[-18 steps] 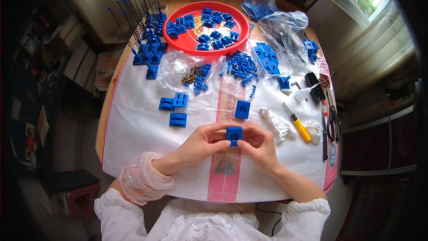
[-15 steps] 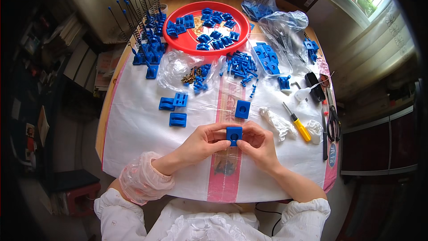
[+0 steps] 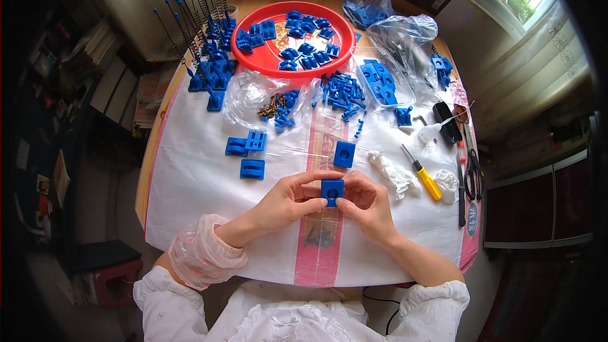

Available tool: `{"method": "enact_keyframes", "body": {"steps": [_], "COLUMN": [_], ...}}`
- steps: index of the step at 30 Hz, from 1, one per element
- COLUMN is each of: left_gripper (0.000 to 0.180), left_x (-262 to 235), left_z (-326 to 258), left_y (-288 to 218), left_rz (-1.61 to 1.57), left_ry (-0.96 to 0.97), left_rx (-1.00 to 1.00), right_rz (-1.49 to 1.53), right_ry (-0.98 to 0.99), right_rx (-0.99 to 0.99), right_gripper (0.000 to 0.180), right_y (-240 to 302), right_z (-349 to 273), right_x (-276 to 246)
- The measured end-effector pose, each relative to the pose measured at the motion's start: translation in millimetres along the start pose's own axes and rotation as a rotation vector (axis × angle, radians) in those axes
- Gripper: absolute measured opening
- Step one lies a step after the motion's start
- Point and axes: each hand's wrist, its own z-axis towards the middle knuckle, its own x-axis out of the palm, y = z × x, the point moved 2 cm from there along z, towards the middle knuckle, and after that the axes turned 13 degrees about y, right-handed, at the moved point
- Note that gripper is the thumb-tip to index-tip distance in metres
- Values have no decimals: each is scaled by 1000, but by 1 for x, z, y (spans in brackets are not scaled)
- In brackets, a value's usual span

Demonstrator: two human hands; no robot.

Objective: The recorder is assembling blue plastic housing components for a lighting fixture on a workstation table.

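Observation:
Between my two hands, above the pink stripe of the table cover, is a square blue plastic block (image 3: 332, 189) with a round recess facing up. My left hand (image 3: 291, 199) pinches its left side between thumb and fingers. On the right side my right hand (image 3: 366, 206) grips it the same way, its thumb at the lower corner. Just beyond my fingers lies a similar blue square piece (image 3: 344, 154) with a hole. To the left rest three blue slotted pieces, one of them a curved-top block (image 3: 252, 169).
A red round tray (image 3: 253, 63) holds several blue parts at the back. Blue pegs (image 3: 342, 95) lie heaped before it. Blue pieces with springs and rods (image 3: 215, 73) stand at far left. A yellow-handled screwdriver (image 3: 428, 183), crumpled white tissue (image 3: 396, 176) and black scissors (image 3: 474, 176) lie right.

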Motion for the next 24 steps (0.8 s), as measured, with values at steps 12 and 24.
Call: {"method": "enact_keyframes", "body": {"steps": [12, 24], "left_gripper": [51, 49], "left_x": [-2, -1], "left_z": [0, 0], "left_y": [4, 2], "left_rz": [0, -5], "left_ry": [-12, -10], "left_rx": [1, -31], "right_rz": [-8, -11], "right_ry": [4, 4], "right_rx": [-1, 14], "right_gripper": [20, 20], "right_y": [0, -1], "right_z": [0, 0], "right_x": [0, -1]}}
